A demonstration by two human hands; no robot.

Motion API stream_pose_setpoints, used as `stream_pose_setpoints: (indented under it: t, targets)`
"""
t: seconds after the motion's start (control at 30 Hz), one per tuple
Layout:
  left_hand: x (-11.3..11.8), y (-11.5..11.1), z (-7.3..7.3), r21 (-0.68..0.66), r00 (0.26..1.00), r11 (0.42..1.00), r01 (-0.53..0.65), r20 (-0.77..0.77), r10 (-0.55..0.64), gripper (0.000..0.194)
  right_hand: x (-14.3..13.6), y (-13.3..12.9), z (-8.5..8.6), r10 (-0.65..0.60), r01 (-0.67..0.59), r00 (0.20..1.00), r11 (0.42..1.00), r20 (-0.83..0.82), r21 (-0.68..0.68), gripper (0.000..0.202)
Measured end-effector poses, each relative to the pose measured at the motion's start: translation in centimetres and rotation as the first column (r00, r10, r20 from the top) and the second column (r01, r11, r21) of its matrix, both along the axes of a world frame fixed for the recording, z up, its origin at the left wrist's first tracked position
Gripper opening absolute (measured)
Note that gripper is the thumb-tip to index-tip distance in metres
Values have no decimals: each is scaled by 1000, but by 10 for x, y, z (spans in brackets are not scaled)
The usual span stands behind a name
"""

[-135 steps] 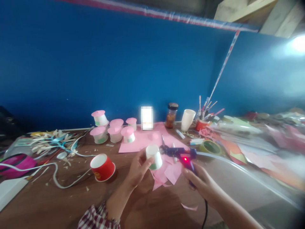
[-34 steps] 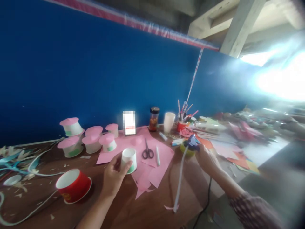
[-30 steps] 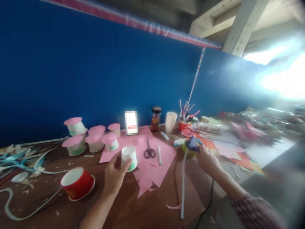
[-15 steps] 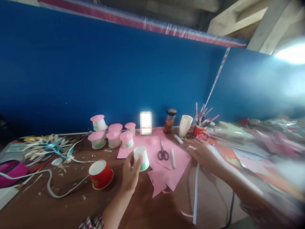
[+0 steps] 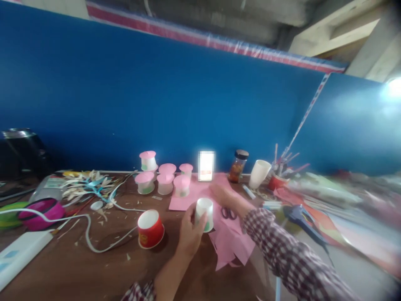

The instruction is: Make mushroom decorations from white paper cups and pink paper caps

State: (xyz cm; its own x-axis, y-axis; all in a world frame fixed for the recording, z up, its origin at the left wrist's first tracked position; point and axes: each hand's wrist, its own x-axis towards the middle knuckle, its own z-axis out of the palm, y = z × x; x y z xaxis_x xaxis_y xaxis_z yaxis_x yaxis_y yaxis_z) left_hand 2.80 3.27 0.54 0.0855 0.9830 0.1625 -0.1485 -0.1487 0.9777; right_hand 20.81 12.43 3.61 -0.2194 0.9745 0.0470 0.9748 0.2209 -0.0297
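Note:
A small white paper cup with a green patch (image 5: 205,209) is in my left hand (image 5: 191,228), upside down above the table's near middle. My right hand (image 5: 221,195) reaches over the pink paper (image 5: 180,202), behind the cup; its fingers are smeared and I cannot make out whether they hold anything. Below its wrist, the scissors' handles (image 5: 229,213) show, the blades hidden by the arm. Several cups with pink round tops (image 5: 145,182) stand at the back left, one stacked on another.
A red cup (image 5: 151,229) stands left of my left hand. Behind are a jar (image 5: 238,167), a tilted white cup (image 5: 260,173) and a pot of tools (image 5: 278,182). A glue gun (image 5: 303,219) lies right. A power strip (image 5: 23,253) and white cable lie left.
My right hand has moved left from beside the tool pot to over the pink paper. The view has shifted left. My left hand still holds the white cup.

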Motion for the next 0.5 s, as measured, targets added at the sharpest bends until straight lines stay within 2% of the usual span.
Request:
stream_pose_setpoints:
  t: [0.13, 0.3, 0.5]
  targets:
    - [1, 2, -7, 29, 996, 1000, 9, -91, -6, 50, 7, -2, -8, 34, -34, 996, 999, -81, 1, 28]
    - [3, 3, -11, 6, 992, 999, 52, -117, -51, 46, 22, -6, -11, 46, -37, 981, 998, -187, 49, 31]
    - [1, 3, -9, -1, 991, 999, 47, -126, -47, 44, 15, -6, -11, 115, -107, 962, 993, -248, 44, 25]
